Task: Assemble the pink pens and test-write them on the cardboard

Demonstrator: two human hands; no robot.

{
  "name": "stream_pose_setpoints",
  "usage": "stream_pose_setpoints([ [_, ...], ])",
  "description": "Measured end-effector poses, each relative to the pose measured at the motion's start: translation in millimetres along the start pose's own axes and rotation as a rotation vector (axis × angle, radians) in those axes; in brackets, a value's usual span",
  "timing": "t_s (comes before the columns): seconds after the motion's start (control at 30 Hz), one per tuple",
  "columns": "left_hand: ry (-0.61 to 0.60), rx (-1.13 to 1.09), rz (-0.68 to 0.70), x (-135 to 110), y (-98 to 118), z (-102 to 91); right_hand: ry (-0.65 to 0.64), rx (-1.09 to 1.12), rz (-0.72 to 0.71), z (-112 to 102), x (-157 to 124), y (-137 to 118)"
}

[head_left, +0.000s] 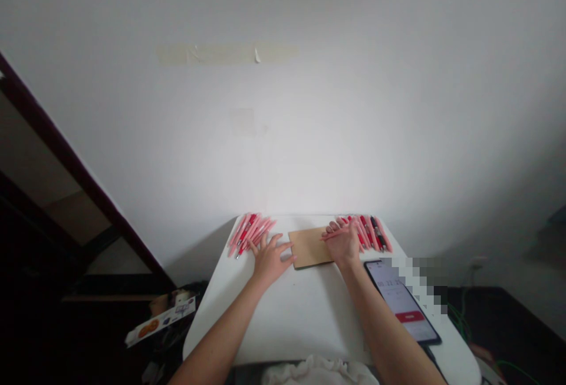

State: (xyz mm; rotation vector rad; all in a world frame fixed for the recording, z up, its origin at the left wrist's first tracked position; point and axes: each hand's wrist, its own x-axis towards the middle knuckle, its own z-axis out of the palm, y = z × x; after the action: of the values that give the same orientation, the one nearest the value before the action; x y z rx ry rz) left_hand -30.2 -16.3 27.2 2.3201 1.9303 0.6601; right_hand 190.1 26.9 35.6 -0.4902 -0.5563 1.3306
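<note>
A brown notebook or card [307, 247] lies on the white table between my hands. My left hand [269, 260] has its fingers spread, with fingertips at the notebook's left edge and others close to the left group of pens. Over the notebook's right part, my right hand [345, 248] is closed around a pink pen [332, 234], whose tip points left above the brown cover. Pink and red pens [250, 233] lie in a loose bunch at the back left. Another row of pink, red and dark pens [374, 234] lies at the back right, partly hidden by my right hand.
A phone [400, 302] with a timer on its screen lies on the right side of the table [300, 314], beside my right forearm. A white wall [309, 137] stands behind the table. Green cables [462, 323] run at the lower right.
</note>
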Motion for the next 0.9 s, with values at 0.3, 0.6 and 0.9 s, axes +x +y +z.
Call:
stream_pose_setpoints([
  [0.3, -0.008, -0.009, -0.003, 0, 1, -1.3, -0.032, -0.142, 0.004, 9, -10, -12],
  [0.6, -0.013, -0.018, -0.008, 0, 1, -1.6, -0.015, -0.132, -0.022, 2, -1, -3],
  [0.9, -0.009, 0.004, -0.012, 1, 2, -2.4, 0.019, -0.117, 0.045, -1, 3, -3],
])
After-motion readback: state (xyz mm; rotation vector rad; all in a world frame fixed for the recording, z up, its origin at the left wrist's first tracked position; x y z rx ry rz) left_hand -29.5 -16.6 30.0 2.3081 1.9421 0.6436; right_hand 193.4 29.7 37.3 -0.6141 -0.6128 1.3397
